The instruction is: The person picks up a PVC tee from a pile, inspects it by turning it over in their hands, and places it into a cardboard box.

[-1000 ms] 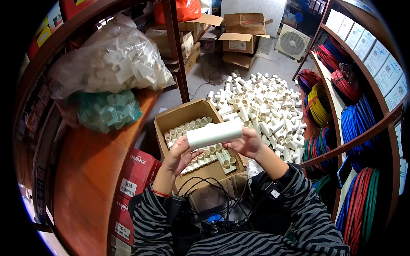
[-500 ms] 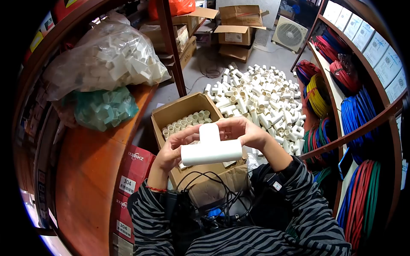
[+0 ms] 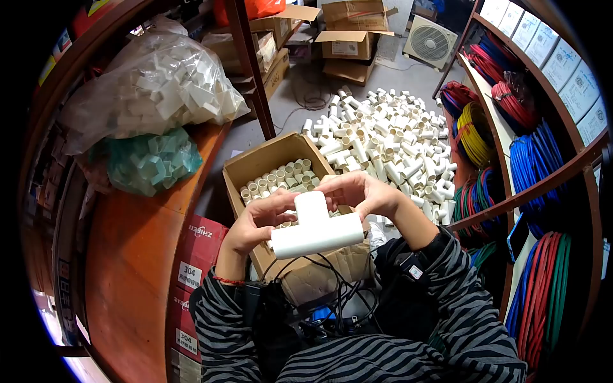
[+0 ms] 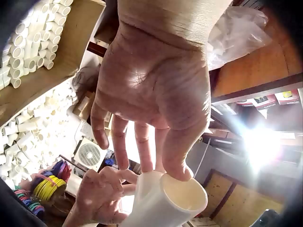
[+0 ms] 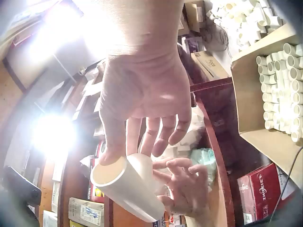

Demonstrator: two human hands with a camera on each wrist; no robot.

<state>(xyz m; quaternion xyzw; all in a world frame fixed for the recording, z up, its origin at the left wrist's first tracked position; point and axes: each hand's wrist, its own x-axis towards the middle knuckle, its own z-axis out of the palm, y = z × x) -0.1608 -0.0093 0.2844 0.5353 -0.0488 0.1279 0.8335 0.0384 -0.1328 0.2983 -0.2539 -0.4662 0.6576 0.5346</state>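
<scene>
A white plastic pipe tee (image 3: 317,237) is held up between both hands, its branch pointing away from the body. My left hand (image 3: 254,223) grips its left end, the thumb at the open rim in the left wrist view. My right hand (image 3: 370,194) holds the other end, with the thumb at that rim in the right wrist view and fingers reaching along the branch. Below the hands stands a cardboard box (image 3: 258,157) holding rows of white pipe fittings (image 3: 281,177), partly hidden by the hands.
A large heap of loose white fittings (image 3: 389,143) lies on the floor beyond the box. Bags of fittings (image 3: 159,96) rest on the orange bench (image 3: 134,268) at left. Shelves with wire coils (image 3: 536,172) stand at right. Black cables (image 3: 338,287) hang before the body.
The tee has turned so its branch, hidden at first, now shows pointing away from the body. Both hands have come lower and closer to the body with it, still gripping its ends.
</scene>
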